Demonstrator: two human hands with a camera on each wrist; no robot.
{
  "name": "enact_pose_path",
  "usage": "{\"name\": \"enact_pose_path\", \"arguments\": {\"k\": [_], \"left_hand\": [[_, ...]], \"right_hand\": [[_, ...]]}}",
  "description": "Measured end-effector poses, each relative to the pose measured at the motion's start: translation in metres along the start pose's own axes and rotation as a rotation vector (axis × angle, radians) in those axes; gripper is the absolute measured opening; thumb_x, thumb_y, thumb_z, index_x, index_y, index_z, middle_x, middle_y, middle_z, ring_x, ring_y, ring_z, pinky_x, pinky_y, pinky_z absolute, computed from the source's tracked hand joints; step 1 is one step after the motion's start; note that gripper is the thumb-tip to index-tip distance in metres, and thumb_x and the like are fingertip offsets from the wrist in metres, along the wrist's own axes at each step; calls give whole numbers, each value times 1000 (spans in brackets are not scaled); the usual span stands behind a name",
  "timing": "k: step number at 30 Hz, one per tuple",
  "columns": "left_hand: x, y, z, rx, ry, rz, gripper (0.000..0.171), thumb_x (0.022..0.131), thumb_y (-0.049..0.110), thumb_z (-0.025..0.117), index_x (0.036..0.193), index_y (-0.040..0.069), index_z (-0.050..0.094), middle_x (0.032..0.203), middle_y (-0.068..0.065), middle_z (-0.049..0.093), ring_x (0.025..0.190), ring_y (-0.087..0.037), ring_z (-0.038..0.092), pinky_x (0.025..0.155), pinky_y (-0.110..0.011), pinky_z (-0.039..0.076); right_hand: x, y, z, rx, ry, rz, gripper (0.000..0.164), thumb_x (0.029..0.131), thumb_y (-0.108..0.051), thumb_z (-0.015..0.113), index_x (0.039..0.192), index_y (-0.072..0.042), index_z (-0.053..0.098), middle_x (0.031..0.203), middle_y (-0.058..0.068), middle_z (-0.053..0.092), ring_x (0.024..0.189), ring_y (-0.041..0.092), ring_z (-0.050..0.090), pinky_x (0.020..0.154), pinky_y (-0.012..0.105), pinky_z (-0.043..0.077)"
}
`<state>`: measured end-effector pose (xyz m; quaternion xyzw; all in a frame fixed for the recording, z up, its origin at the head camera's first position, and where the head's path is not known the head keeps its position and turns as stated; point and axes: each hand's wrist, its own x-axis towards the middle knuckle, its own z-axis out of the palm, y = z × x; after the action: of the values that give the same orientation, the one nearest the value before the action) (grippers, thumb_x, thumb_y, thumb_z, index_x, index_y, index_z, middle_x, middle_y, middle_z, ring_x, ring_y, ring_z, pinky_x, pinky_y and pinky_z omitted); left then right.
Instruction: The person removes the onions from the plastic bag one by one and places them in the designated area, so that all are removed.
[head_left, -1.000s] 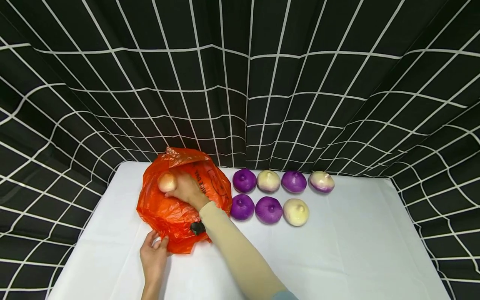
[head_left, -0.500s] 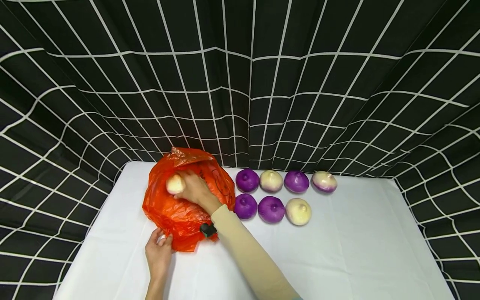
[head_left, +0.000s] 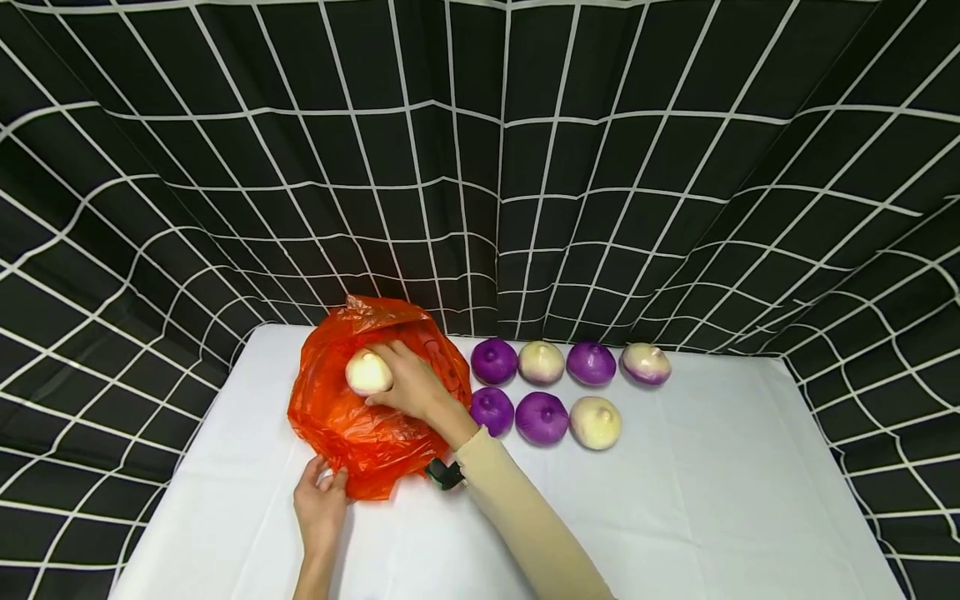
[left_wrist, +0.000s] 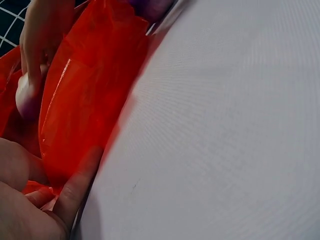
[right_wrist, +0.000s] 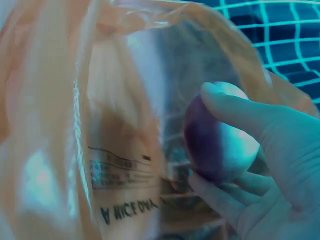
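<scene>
My right hand point(head_left: 411, 382) grips a rounded turnip point(head_left: 367, 372) at the mouth of a red plastic bag point(head_left: 341, 433). In the right wrist view the turnip point(right_wrist: 220, 132) shows a purple half and a white half, with thumb and fingers curled round it. The printed bag wall point(right_wrist: 125, 165) stands beside it. My left hand point(head_left: 321, 504) pinches the bag's near edge; in the left wrist view, thumb and fingers close on the red plastic point(left_wrist: 85, 110). The bag's deeper inside is mostly hidden.
Right of the bag, several turnips stand in two rows on the white table point(head_left: 712, 483), among them a purple one point(head_left: 542, 418), a pale one point(head_left: 596, 422) and a two-toned one point(head_left: 647, 364). A black curtain point(head_left: 525, 208) with white grid lines rises behind.
My right hand has moved right across the bag mouth with the turnip, and its forearm has shifted right. The left hand keeps its hold on the bag's edge.
</scene>
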<state>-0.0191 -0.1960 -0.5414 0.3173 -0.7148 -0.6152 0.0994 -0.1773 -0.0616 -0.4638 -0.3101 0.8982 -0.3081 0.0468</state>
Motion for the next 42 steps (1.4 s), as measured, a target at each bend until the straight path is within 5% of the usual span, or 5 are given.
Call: {"name": "enact_pose_path", "arguments": {"k": [17,24,29,42], "left_hand": [[1,3,-1,-23,-5,-31,42,94,-7,52,136,-12,44,129,-31,50,66,6,57,48,-19,51],[6,6,-8,-16,14,-17,46,94,-8,53,138,-13,42,129,-32,49,70,10,55,49,-16,48],[11,8,-17,-18,20,-13,49,94,-8,52,141,-13,39,130,-35,47,75,16,52,61,-7,49],[15,10,-23,-38,21,-34,51,94,-5,53,142,-11,39,132,-34,45,77,14,52,65,-6,48]], "right_hand": [[-70,25,-27,157,128,10,79,77,-22,85,144,-8,47,145,14,45,130,29,48,108,42,41],[-88,25,-38,151,161,-10,80,76,-25,86,144,-11,47,146,12,45,131,29,48,107,44,42],[-109,33,-48,173,207,-12,79,75,-23,86,143,-12,48,144,10,47,129,26,50,107,44,42],[-163,72,-64,99,425,18,79,72,-23,88,141,-11,51,142,10,48,127,29,51,107,44,42]]}}
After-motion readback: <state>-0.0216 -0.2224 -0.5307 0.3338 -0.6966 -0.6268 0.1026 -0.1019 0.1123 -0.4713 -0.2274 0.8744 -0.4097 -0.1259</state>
